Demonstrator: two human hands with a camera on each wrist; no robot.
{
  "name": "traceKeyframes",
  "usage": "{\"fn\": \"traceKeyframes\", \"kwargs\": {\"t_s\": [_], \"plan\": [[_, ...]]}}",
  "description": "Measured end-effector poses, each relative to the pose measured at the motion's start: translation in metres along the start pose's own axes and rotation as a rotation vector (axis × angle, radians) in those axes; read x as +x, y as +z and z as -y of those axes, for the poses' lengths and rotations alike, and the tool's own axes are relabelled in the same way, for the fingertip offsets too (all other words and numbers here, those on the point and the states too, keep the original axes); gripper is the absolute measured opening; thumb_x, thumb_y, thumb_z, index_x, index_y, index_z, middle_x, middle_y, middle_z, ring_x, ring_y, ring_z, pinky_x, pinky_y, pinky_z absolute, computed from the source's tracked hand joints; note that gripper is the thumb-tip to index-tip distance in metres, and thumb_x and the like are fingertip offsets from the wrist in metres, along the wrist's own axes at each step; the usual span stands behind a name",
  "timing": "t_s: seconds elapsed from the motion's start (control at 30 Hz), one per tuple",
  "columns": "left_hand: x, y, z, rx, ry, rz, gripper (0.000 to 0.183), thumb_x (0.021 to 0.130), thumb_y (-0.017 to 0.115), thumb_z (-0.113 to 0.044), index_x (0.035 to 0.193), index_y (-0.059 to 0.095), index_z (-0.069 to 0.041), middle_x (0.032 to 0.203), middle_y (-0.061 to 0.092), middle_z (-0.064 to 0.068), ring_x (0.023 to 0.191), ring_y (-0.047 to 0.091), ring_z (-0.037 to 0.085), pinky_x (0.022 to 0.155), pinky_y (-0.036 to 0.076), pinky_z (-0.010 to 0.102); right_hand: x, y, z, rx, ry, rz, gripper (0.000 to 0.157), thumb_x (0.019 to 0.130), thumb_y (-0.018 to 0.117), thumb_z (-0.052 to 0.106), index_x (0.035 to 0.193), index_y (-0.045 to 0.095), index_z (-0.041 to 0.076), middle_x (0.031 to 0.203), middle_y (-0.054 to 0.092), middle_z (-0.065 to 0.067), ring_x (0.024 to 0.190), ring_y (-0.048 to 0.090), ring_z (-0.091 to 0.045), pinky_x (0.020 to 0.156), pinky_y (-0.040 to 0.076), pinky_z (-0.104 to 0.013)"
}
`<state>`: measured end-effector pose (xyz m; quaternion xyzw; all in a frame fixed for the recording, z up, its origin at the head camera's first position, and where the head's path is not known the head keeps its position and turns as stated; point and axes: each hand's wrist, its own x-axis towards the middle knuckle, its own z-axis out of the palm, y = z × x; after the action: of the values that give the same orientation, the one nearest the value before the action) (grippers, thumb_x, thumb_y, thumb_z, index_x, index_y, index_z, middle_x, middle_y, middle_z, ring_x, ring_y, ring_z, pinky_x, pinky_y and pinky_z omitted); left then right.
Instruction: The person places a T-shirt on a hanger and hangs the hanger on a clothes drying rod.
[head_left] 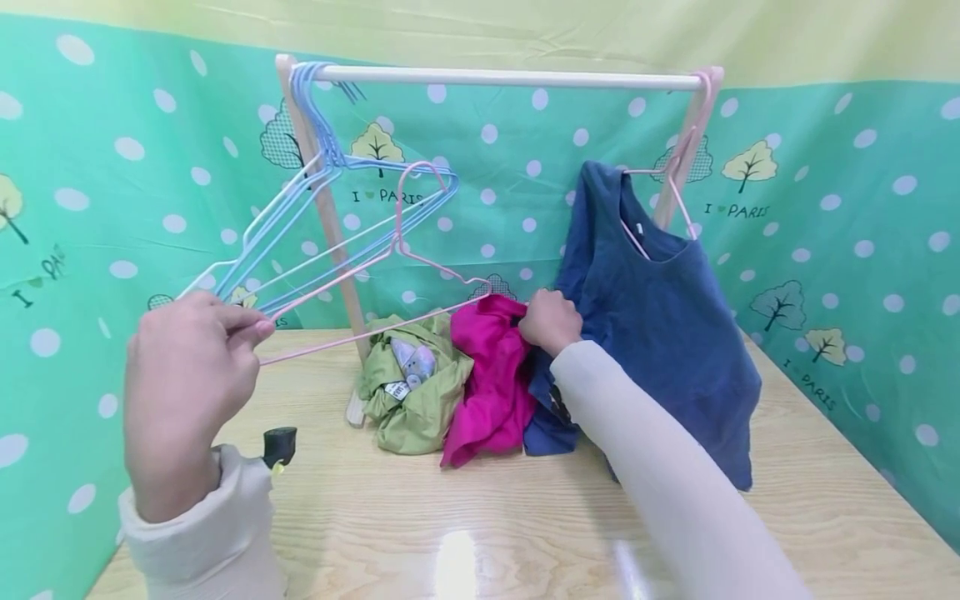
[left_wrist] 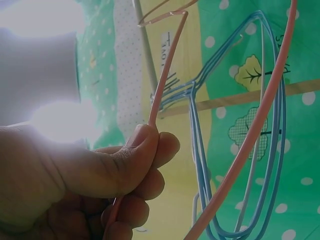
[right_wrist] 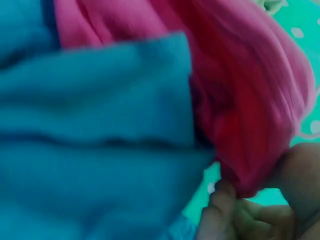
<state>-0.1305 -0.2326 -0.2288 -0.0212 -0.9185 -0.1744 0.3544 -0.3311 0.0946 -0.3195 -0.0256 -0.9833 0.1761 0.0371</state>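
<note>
My left hand (head_left: 191,367) pinches one side of a pink wire hanger (left_wrist: 246,145) between thumb and fingers, raised above the table at the left. The hanger's hook points up, and its far end reaches over to a magenta garment (head_left: 489,392). With fingertips and thumb, my right hand (head_left: 553,321) grips the top of this garment, which hangs in folds down to the table. In the right wrist view the pinched magenta cloth (right_wrist: 255,115) shows behind a blue garment (right_wrist: 95,100). That blue sleeveless garment (head_left: 667,333) hangs on another pink hanger (head_left: 678,179) to the right.
A rack with a white rail (head_left: 495,77) stands at the back. Several blue hangers (head_left: 322,133) are bunched at its left end. A crumpled green garment (head_left: 416,417) with a printed figure lies on the wooden table (head_left: 375,533). Patterned green cloth (head_left: 67,275) surrounds the table.
</note>
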Motion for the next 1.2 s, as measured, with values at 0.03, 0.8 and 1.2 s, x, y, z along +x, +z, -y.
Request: {"fn": "traceKeyframes", "kwargs": {"t_s": [0.03,0.8,1.2], "plan": [[0.000,0.000,0.000,-0.002,0.004,-0.003,0.015,0.087,0.068,0.001,0.095,0.079,0.005,0.080,0.067,0.022,0.064,0.058,0.038,0.051,0.033,0.038,-0.001,-0.003,-0.002,-0.023,0.019,0.026,0.023,0.091,0.066,0.024,0.100,0.066,0.003,0.107,0.066,-0.020,0.097,0.063,-0.038,0.083,0.056,-0.053],[0.001,-0.001,0.001,-0.017,0.052,-0.003,0.011,0.086,0.072,0.000,0.092,0.080,0.004,0.077,0.068,0.019,0.061,0.057,0.035,0.051,0.034,0.036,0.005,-0.022,-0.003,0.027,-0.147,0.133,0.037,0.096,0.073,0.034,0.075,0.060,0.007,0.070,0.050,-0.007,0.072,0.055,-0.026,0.064,0.045,-0.037],[0.002,0.001,-0.002,-0.023,0.081,0.030,0.010,0.085,0.075,-0.002,0.091,0.081,0.004,0.073,0.065,0.014,0.057,0.052,0.027,0.051,0.033,0.035,0.020,0.000,0.002,0.163,-0.296,-0.080,0.026,0.103,0.058,0.019,0.084,0.069,0.006,0.080,0.062,-0.010,0.074,0.060,-0.027,0.068,0.049,-0.039]]}}
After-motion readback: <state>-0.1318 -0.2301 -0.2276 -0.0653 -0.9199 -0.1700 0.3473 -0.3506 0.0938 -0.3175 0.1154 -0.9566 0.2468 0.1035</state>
